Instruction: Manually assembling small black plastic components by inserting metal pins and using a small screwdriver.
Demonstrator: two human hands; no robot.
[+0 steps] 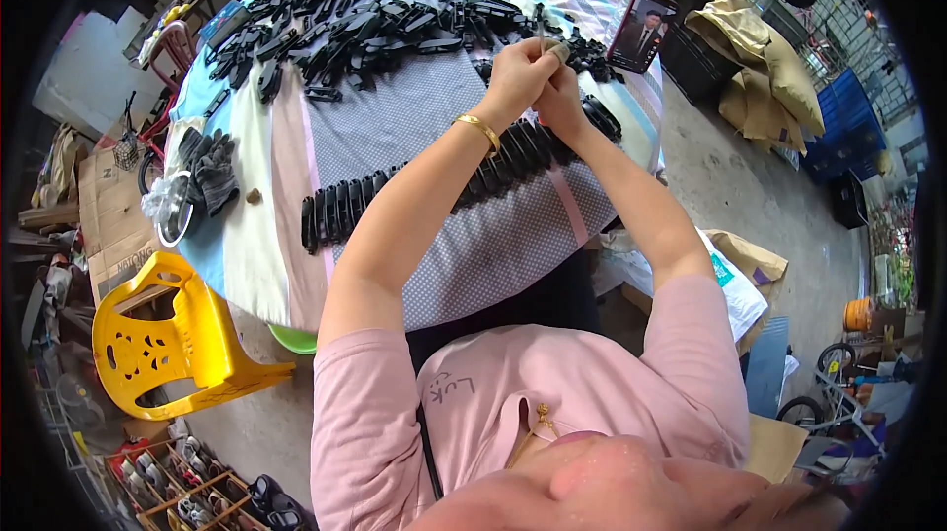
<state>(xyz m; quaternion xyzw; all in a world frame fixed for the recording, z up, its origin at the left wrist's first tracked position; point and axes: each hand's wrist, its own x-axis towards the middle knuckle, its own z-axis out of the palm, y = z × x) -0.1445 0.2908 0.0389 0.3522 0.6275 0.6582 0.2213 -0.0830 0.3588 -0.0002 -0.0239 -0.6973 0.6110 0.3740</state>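
Note:
My left hand (517, 77), with a gold bangle at the wrist, is closed at the far part of the cloth-covered table. Pressed against it is my right hand (562, 105), its fingers closed too. A thin, stick-like piece (541, 28) rises above the fingertips; what else they hold is too small and hidden to name. Beyond the hands lies a loose heap of black plastic pieces (385, 33). On the near side, a long row of similar black pieces (345, 208) stands packed side by side, running under my forearms.
A phone (643, 31) stands at the table's right edge. Grey gloves (209, 171) and a clear plastic cup (175, 211) lie at its left. A yellow plastic chair (163, 334) is at the left. Stuffed sacks (789, 82) and a blue crate (846, 127) sit at the right.

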